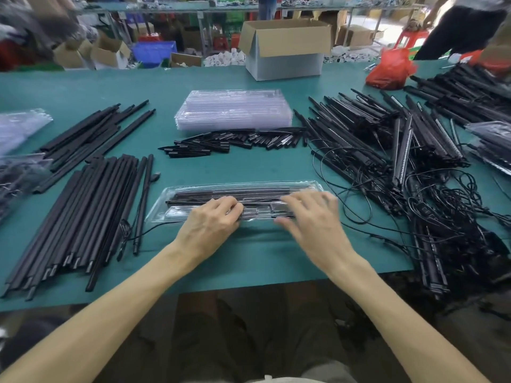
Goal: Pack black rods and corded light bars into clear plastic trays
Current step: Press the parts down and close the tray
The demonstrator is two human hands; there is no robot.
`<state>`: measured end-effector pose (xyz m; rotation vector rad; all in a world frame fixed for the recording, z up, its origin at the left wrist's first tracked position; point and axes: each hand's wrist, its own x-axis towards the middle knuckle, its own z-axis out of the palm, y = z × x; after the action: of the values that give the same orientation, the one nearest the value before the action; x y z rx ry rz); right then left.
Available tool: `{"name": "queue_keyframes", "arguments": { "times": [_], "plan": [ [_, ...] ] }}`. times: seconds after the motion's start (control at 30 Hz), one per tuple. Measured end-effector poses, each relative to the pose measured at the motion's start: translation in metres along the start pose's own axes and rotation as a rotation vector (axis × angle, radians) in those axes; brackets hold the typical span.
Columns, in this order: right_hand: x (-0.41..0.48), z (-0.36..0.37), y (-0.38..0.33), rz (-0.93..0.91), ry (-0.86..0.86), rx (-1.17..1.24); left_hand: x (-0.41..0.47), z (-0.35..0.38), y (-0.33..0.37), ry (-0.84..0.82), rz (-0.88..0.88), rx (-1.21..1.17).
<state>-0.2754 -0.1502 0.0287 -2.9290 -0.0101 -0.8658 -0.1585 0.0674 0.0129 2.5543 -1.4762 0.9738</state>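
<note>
One clear tray (166,201) lies under the fingers (231,205). The left hand (211,223) curls onto its black rods (193,194), grip unclear; the right hand (313,218) lies flat, holding nothing. Two rod piles (91,205) sit left, one tray stack (233,110) beyond.

free: bare bench (249,167) strip beyond filled tray (166,205) | left: black rods (91,205) | right: tangled corded light bars (387,167) | far: tray stack (235,111)

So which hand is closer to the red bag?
Right. The right hand rests on the clear tray, on the side toward the red bag; the left hand rests farther left.
</note>
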Motion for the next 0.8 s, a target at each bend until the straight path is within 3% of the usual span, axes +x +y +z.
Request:
{"name": "queue_keyframes", "arguments": {
  "times": [0.1,0.37,0.8],
  "plan": [
    [0.005,0.017,-0.02,-0.129,-0.062,-0.051,0.001,0.0,0.002,-0.01,0.006,-0.006],
    [0.037,0.043,-0.033,-0.297,0.01,-0.139,0.009,-0.003,0.005,0.057,0.017,0.006],
    [0.044,0.051,-0.022,-0.431,0.151,-0.079,0.01,0.013,0.004,0.042,0.044,0.062]
  ]
}}
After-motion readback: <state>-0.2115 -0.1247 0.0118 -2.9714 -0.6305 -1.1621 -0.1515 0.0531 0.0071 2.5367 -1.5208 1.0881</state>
